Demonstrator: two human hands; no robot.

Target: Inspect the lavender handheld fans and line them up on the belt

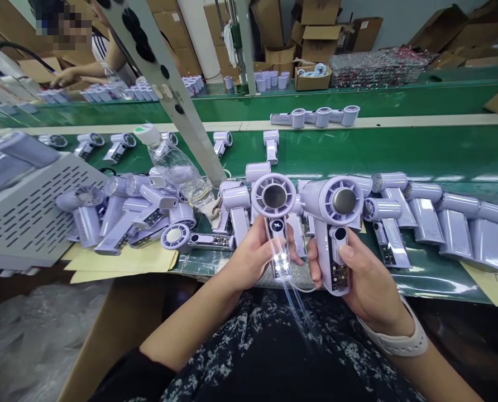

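Note:
My left hand (255, 254) is wrapped around the handle of a lilac handheld fan (273, 195). Its round head faces me, its small display is lit, and bright lights glow low on the handle. In my right hand (366, 273) is a second lilac handheld fan (330, 201), with the thumb on the handle beside its dark display. Bare circuit parts show on the lower front of that handle. The two fans are held upright side by side, above the bench edge. A thin pale cable (303, 288) hangs between the handles.
Several lilac fans (236, 198) lie behind my hands, with a heap (148, 206) to the left and a row (454, 223) to the right. A plastic bottle (176, 164) leans by a slanted metal post (169, 84). A perforated white box (35, 206) stands left. Another person works at far left.

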